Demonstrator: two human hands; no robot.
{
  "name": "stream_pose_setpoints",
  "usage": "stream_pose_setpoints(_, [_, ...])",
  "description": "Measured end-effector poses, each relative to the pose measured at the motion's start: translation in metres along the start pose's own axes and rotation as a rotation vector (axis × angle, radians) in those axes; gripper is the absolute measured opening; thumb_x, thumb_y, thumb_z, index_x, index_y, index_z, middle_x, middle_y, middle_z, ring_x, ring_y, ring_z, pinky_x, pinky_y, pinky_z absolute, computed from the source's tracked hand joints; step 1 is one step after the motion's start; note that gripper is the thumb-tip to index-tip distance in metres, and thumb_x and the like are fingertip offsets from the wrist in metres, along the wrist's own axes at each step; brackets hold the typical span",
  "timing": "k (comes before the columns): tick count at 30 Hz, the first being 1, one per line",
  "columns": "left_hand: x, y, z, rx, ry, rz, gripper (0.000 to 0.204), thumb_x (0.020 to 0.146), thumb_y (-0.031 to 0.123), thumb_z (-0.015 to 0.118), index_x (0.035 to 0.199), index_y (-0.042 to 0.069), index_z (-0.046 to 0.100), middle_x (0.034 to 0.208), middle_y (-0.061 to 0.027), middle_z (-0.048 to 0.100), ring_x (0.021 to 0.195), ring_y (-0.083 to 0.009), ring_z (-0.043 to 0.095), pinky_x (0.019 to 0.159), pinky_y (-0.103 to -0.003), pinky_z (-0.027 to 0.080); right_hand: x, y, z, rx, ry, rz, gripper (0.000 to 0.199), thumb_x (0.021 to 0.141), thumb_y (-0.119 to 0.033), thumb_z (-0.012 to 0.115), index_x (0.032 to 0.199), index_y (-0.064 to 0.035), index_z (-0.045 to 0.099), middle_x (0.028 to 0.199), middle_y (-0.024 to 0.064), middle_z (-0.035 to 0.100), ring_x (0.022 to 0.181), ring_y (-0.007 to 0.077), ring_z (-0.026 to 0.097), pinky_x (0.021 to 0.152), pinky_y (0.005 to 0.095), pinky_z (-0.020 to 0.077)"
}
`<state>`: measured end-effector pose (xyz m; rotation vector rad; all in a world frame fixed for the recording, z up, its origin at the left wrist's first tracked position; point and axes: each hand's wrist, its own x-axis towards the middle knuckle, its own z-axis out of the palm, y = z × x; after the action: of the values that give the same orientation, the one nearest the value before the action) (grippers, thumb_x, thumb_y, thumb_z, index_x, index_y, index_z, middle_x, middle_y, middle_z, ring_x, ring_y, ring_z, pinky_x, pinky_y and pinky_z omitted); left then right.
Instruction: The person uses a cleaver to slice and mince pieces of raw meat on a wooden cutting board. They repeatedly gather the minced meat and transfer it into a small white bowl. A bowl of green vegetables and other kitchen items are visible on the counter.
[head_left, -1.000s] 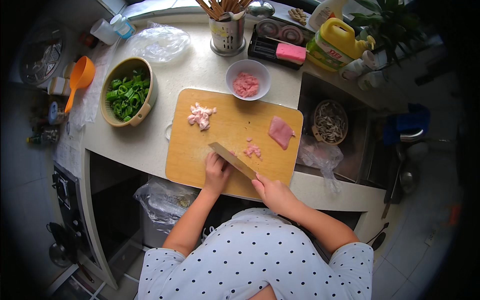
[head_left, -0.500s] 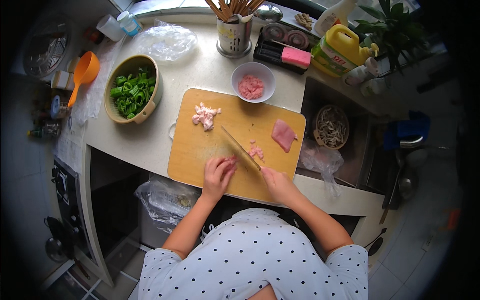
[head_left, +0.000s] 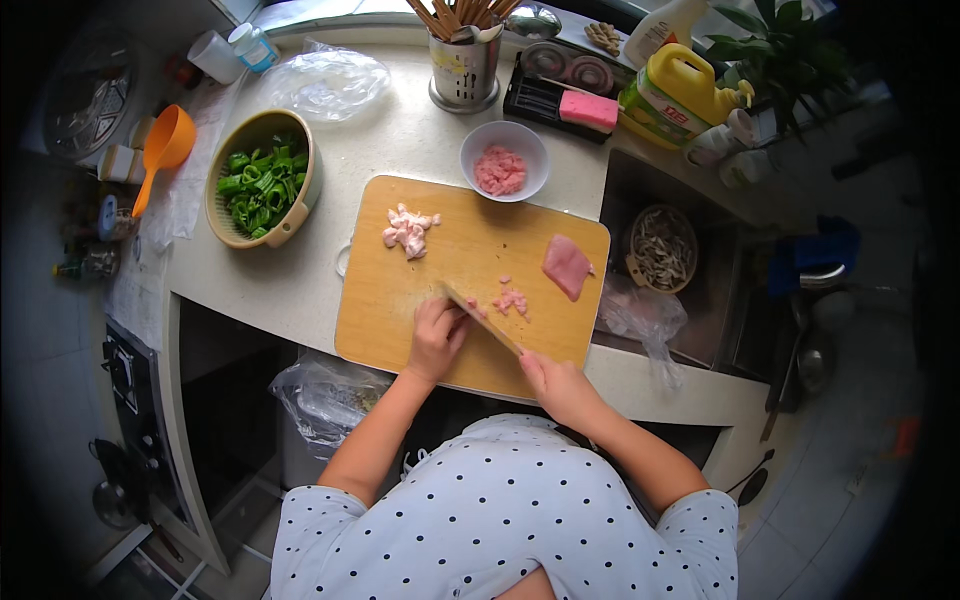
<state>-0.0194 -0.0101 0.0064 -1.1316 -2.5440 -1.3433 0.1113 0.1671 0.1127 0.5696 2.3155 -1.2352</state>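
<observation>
My right hand point(head_left: 560, 383) grips the handle of a kitchen knife point(head_left: 484, 322), its blade slanting up and left across the wooden cutting board point(head_left: 390, 320). Against the blade's left side, my left hand point(head_left: 437, 332) presses its curled fingers down on a piece of raw meat, mostly hidden beneath them. Small pink meat bits point(head_left: 511, 301) lie just right of the knife. A flat slab of raw meat point(head_left: 567, 266) rests near the board's right edge. Pale, fatty pieces point(head_left: 408, 232) are heaped at its upper left.
Beyond the board stands a bowl of chopped meat point(head_left: 505, 137). A colander point(head_left: 214, 205) of cut green peppers is at the left. On the right, the sink point(head_left: 712, 300) holds a basket of greyish strips point(head_left: 663, 248). A utensil holder point(head_left: 463, 75) and yellow jug point(head_left: 667, 90) stand behind.
My left hand and the knife have shifted; the fingers now sit higher on the board, close against the blade. The blade's tip has dropped a little, and more cut bits lie right of it.
</observation>
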Motion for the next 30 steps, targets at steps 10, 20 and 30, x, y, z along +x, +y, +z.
stream_pose_setpoints(10, [0.01, 0.006, 0.002, 0.101, 0.029, -0.029, 0.02, 0.074, 0.007, 0.073, 0.092, 0.008, 0.066, 0.097, -0.0058, 0.063, 0.09, -0.0261, 0.057, 0.081, -0.039, 0.041, -0.003, -0.001, -0.008, 0.16, 0.067, 0.014, 0.043, 0.101, -0.034, 0.04, 0.117, 0.0006, 0.06, 0.09, 0.0292, 0.063, 0.086, 0.0449, 0.062, 0.077, 0.0465, 0.0496])
stream_pose_setpoints(20, [0.029, 0.021, 0.008, 0.119, 0.128, -0.179, 0.017, 0.077, 0.006, 0.07, 0.093, 0.004, 0.068, 0.098, -0.0091, 0.064, 0.095, -0.0281, 0.057, 0.083, -0.039, 0.04, -0.005, 0.002, -0.012, 0.18, 0.086, 0.064, 0.043, 0.101, -0.034, 0.04, 0.11, 0.0024, 0.061, 0.09, 0.0295, 0.063, 0.088, 0.0459, 0.061, 0.078, 0.0463, 0.0491])
stream_pose_setpoints(30, [0.017, 0.01, 0.01, 0.138, 0.063, -0.081, 0.014, 0.075, 0.006, 0.07, 0.088, 0.007, 0.069, 0.089, -0.004, 0.063, 0.087, -0.0238, 0.057, 0.078, -0.037, 0.041, -0.01, 0.003, -0.008, 0.124, 0.071, -0.012, 0.043, 0.101, -0.035, 0.039, 0.116, -0.0004, 0.06, 0.091, 0.028, 0.064, 0.087, 0.0459, 0.061, 0.077, 0.0482, 0.049])
